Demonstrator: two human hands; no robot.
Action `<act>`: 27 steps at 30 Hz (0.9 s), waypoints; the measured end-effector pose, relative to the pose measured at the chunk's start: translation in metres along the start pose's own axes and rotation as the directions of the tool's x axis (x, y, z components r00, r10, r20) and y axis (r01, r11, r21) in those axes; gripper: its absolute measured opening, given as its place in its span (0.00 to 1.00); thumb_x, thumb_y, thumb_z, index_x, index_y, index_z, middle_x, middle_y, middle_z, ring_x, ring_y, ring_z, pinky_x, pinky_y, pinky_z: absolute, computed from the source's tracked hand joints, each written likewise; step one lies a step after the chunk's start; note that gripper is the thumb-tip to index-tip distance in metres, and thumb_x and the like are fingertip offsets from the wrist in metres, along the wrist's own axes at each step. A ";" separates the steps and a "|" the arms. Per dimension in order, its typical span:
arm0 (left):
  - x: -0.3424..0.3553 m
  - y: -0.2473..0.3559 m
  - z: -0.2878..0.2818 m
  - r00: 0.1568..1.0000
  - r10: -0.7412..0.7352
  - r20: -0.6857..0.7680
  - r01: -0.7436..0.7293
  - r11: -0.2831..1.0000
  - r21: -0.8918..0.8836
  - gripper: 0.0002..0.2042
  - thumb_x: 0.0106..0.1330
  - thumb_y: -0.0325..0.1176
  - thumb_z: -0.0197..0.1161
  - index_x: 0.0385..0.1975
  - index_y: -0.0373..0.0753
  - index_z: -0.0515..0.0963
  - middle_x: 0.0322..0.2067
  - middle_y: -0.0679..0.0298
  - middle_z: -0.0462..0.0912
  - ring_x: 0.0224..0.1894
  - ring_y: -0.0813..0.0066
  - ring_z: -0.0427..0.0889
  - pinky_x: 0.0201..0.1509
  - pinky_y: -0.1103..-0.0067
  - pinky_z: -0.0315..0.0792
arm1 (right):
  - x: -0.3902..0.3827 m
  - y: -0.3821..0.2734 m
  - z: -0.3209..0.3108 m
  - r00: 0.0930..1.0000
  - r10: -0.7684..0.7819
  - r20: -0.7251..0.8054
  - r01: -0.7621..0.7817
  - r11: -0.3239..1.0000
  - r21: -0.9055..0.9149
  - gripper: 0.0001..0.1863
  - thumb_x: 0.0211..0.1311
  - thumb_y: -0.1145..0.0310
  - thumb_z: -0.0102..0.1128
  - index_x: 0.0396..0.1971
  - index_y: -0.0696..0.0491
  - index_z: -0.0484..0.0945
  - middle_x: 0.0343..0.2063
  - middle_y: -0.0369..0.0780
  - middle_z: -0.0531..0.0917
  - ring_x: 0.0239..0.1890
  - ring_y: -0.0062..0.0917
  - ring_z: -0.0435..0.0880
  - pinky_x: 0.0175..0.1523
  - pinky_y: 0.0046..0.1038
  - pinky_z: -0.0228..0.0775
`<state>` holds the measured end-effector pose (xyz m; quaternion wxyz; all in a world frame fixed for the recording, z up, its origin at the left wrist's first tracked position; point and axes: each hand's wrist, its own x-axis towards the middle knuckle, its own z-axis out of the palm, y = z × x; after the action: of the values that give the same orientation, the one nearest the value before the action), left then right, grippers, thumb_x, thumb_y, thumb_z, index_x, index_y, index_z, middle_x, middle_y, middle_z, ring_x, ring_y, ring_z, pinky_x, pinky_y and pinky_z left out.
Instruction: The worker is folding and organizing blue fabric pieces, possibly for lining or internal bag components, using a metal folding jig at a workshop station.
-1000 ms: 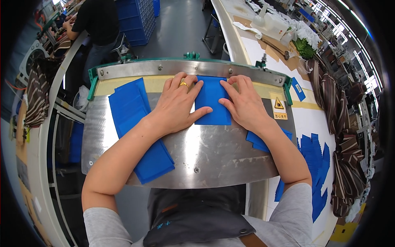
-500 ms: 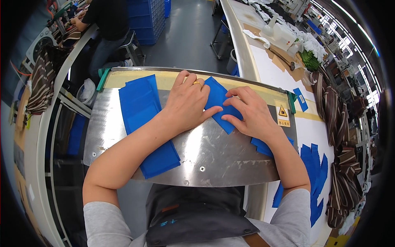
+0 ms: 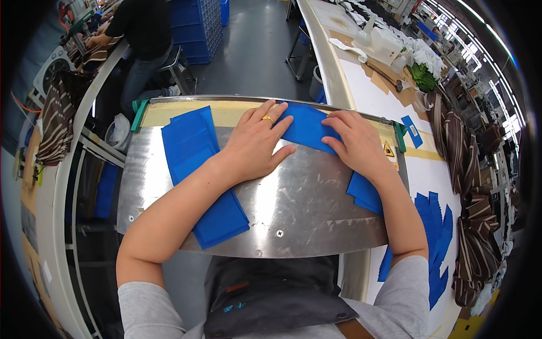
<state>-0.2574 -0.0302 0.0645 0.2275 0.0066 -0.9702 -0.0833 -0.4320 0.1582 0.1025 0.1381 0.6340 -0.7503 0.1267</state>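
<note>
A blue fabric piece (image 3: pixel 307 125) lies flat near the far edge of the metal plate (image 3: pixel 282 198). My left hand (image 3: pixel 257 141), with a ring on one finger, rests at its left end, fingertips on the cloth and thumb held apart. At the right end, my right hand (image 3: pixel 358 141) touches the cloth with bent fingers and a separate thumb. A stack of long blue fabric pieces (image 3: pixel 192 147) lies on the plate to the left, partly covered by my left forearm. More blue pieces (image 3: pixel 364 191) sit partly beneath my right forearm.
Green clamps (image 3: pixel 138 116) hold the plate's far corners. On the white table to the right lie loose blue pieces (image 3: pixel 435 237) and brown striped cloth (image 3: pixel 477 243). A seated person (image 3: pixel 144 34) works at the far left, near blue crates (image 3: pixel 195 28).
The blue fabric piece has turned from a slant to lie nearly along the far edge. My right hand moved right with its end; my left thumb came off the cloth.
</note>
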 end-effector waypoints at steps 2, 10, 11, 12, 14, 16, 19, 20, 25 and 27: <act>-0.001 0.002 0.003 1.000 0.002 -0.002 -0.002 1.000 0.014 0.31 0.69 0.51 0.59 0.61 0.30 0.72 0.64 0.46 0.71 0.68 0.48 0.65 0.74 0.61 0.54 | 0.000 0.005 -0.005 0.999 0.043 0.004 -0.043 0.999 -0.011 0.15 0.61 0.62 0.66 0.45 0.54 0.80 0.47 0.40 0.82 0.52 0.35 0.80 0.57 0.35 0.72; -0.006 0.006 -0.007 0.984 -0.131 0.122 0.121 0.989 0.085 0.36 0.67 0.55 0.60 0.63 0.28 0.68 0.67 0.43 0.66 0.71 0.47 0.60 0.75 0.60 0.51 | -0.002 -0.008 0.004 0.999 -0.021 0.027 0.019 0.997 0.080 0.19 0.64 0.61 0.64 0.51 0.55 0.79 0.52 0.41 0.80 0.56 0.35 0.78 0.61 0.36 0.71; -0.007 0.005 -0.006 0.985 -0.136 0.107 0.129 0.989 0.072 0.36 0.66 0.55 0.60 0.63 0.29 0.68 0.67 0.44 0.66 0.71 0.46 0.60 0.75 0.59 0.51 | -0.002 -0.008 0.003 1.000 -0.013 0.027 0.011 0.997 0.080 0.19 0.64 0.61 0.64 0.51 0.55 0.79 0.52 0.41 0.80 0.56 0.36 0.78 0.61 0.36 0.71; -0.007 0.004 -0.005 0.986 -0.140 0.094 0.135 0.989 0.056 0.36 0.66 0.55 0.61 0.64 0.29 0.68 0.66 0.44 0.66 0.71 0.46 0.60 0.75 0.59 0.51 | -0.002 -0.007 0.003 1.000 -0.011 0.027 0.009 0.997 0.081 0.19 0.64 0.61 0.64 0.51 0.55 0.79 0.52 0.41 0.80 0.56 0.36 0.78 0.61 0.36 0.71; -0.004 0.000 -0.009 0.983 -0.150 0.109 0.148 0.989 0.026 0.36 0.65 0.55 0.62 0.63 0.30 0.68 0.67 0.44 0.66 0.71 0.46 0.60 0.75 0.58 0.50 | -0.003 -0.006 0.003 0.997 0.042 0.063 -0.047 0.997 0.068 0.22 0.64 0.57 0.64 0.52 0.55 0.78 0.55 0.42 0.79 0.58 0.36 0.78 0.62 0.36 0.70; -0.002 -0.003 -0.010 0.980 -0.157 0.123 0.158 0.987 -0.003 0.36 0.64 0.55 0.63 0.63 0.31 0.69 0.67 0.43 0.65 0.71 0.46 0.60 0.75 0.58 0.49 | -0.004 -0.006 0.000 0.996 0.045 0.075 -0.049 0.998 0.050 0.24 0.64 0.55 0.64 0.53 0.56 0.78 0.56 0.42 0.79 0.59 0.36 0.77 0.63 0.36 0.70; -0.003 -0.007 -0.003 0.985 -0.149 0.087 0.151 0.988 -0.015 0.33 0.66 0.53 0.61 0.63 0.34 0.70 0.68 0.46 0.66 0.71 0.49 0.60 0.75 0.58 0.48 | -0.004 -0.004 -0.001 0.992 0.068 0.103 -0.070 0.997 0.021 0.28 0.64 0.51 0.64 0.55 0.57 0.77 0.59 0.43 0.78 0.60 0.37 0.77 0.64 0.36 0.69; -0.004 -0.006 -0.001 0.992 -0.106 0.062 0.106 0.994 0.007 0.31 0.67 0.52 0.61 0.62 0.35 0.71 0.67 0.49 0.67 0.71 0.50 0.61 0.74 0.58 0.48 | -0.004 -0.002 -0.001 0.989 0.088 0.120 -0.089 0.996 0.010 0.29 0.64 0.49 0.64 0.55 0.57 0.77 0.59 0.43 0.78 0.61 0.37 0.77 0.65 0.36 0.69; -0.001 -0.003 -0.002 0.995 -0.080 0.056 0.078 0.996 0.039 0.29 0.72 0.52 0.56 0.62 0.35 0.72 0.65 0.54 0.73 0.69 0.51 0.64 0.73 0.56 0.49 | -0.004 0.002 0.002 0.981 0.142 0.135 -0.148 0.989 0.033 0.27 0.65 0.51 0.62 0.55 0.56 0.77 0.59 0.43 0.78 0.60 0.39 0.77 0.64 0.37 0.69; -0.002 0.001 -0.007 0.989 -0.122 0.078 0.116 0.990 0.083 0.27 0.70 0.49 0.58 0.62 0.36 0.73 0.65 0.54 0.72 0.70 0.54 0.64 0.74 0.58 0.47 | -0.004 0.001 0.006 0.983 0.132 0.128 -0.140 0.989 0.056 0.27 0.65 0.51 0.62 0.56 0.57 0.77 0.59 0.44 0.78 0.61 0.38 0.76 0.66 0.36 0.68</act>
<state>-0.2529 -0.0306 0.0700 0.1810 0.0701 -0.9792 -0.0588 -0.4329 0.1601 0.0956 0.0615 0.5922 -0.7944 0.1202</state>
